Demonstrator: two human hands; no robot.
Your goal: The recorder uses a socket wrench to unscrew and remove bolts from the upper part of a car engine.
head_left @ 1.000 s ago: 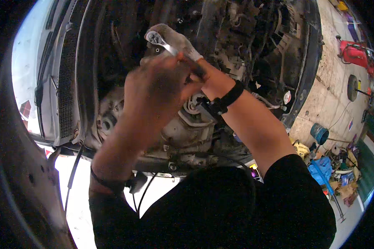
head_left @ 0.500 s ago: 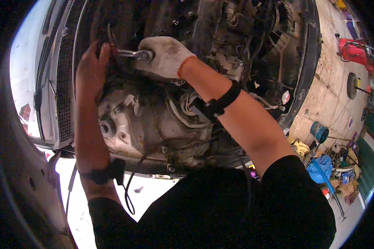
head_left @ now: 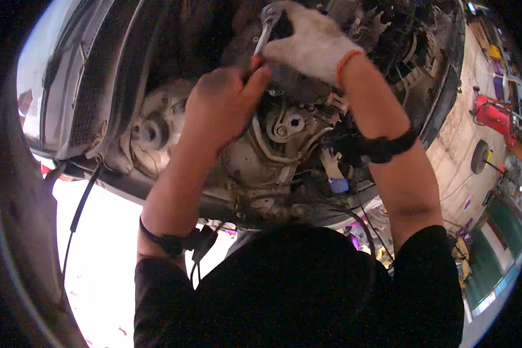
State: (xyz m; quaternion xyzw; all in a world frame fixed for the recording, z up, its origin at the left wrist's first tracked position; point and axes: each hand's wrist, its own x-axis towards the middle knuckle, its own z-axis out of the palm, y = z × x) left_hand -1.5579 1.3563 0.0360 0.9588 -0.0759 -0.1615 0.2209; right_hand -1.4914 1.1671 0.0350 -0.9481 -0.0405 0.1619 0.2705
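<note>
My bare left hand is closed round the red and black handle of a ratchet wrench. The tool's metal shank points away from me, up to its round head at the top of the view. My right hand, in a white knit glove with an orange cuff, curls its fingertips over that head, its thumb close beside the shank. Both hands are over the open engine bay of a vehicle. What lies beneath the ratchet head is dark and cannot be made out.
A round strut mount and a bracket with a hole are near my forearms. Hoses and wiring run to the right. On the floor beyond the bay stand a red floor jack and a small wheel.
Both hands have moved right with the ratchet wrench. The tool has swung from lying crosswise to pointing away from me. My view of the bay has shifted too.
</note>
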